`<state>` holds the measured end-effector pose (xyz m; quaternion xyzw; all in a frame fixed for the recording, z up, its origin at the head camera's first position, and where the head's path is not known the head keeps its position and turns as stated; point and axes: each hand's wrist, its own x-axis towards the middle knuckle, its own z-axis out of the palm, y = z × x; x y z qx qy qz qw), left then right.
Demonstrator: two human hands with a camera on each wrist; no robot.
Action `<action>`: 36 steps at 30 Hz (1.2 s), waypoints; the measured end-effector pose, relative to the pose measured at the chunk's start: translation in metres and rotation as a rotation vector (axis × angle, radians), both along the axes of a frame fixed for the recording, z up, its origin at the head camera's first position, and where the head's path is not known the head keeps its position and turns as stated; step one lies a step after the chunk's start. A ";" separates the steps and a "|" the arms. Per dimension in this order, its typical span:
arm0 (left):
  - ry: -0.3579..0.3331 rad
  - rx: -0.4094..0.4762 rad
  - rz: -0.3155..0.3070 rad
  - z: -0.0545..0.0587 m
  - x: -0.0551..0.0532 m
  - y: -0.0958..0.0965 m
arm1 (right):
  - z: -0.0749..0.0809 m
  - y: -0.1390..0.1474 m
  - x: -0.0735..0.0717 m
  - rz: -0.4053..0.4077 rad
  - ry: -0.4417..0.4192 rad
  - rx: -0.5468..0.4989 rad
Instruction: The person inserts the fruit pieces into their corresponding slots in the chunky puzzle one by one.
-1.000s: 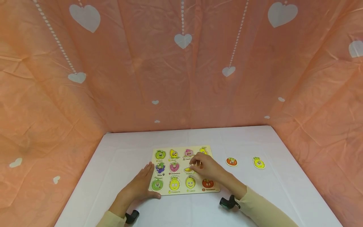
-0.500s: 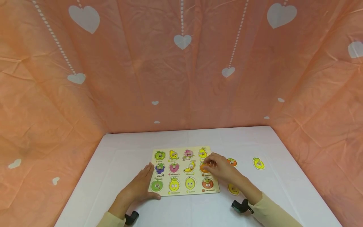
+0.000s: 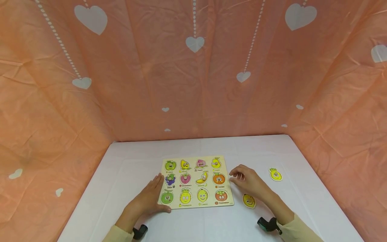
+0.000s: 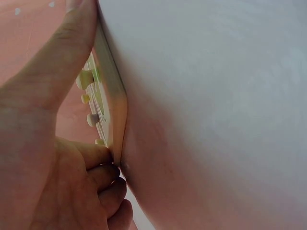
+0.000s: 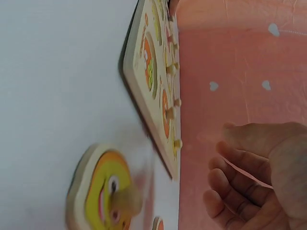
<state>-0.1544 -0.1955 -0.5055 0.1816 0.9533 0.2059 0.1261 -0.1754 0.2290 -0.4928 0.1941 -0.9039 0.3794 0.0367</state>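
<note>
A pale wooden fruit puzzle board (image 3: 195, 205) lies on the white table. My left hand (image 3: 149, 196) grips its near left corner, fingers along the left edge and thumb at the near edge. Knobbed pieces fill several recesses, among them the banana piece (image 3: 202, 177) and the orange piece (image 3: 219, 178). Only printed pictures show in the pineapple, lemon and persimmon recesses. Just right of the board hovers my right hand (image 3: 248, 179), fingers loosely bent with nothing between them. Below it lies a yellow smiling lemon piece (image 3: 249, 201), its knob up in the right wrist view.
Farther right lies a yellow pineapple piece (image 3: 275, 174). The right hand hides the red persimmon piece in the head view. A pink cloth (image 3: 193, 101) with hearts stands behind the white table (image 3: 139, 151) and along both sides.
My right hand has moved right, from over the banana piece, past the orange piece, to beside the board. It uncovers both and now covers the persimmon piece. The left hand stays put.
</note>
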 end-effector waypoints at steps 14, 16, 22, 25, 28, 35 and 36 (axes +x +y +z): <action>-0.005 -0.003 -0.003 0.002 0.001 0.000 | -0.007 0.033 0.016 -0.002 -0.107 0.028; -0.006 -0.005 -0.001 0.002 0.001 0.000 | -0.009 0.038 0.019 0.013 -0.124 0.025; -0.004 -0.006 0.003 0.003 0.001 0.001 | -0.013 0.049 0.027 0.042 -0.142 0.015; -0.002 -0.008 0.001 0.005 0.002 0.002 | -0.015 0.054 0.030 0.060 -0.162 0.015; 0.000 -0.013 0.000 0.005 0.002 0.002 | -0.016 0.058 0.032 0.086 -0.195 0.010; 0.006 -0.015 -0.003 0.004 0.001 0.002 | -0.020 0.062 0.036 0.146 -0.209 -0.013; 0.006 -0.013 -0.003 0.004 0.001 0.002 | -0.020 0.063 0.036 0.151 -0.213 -0.017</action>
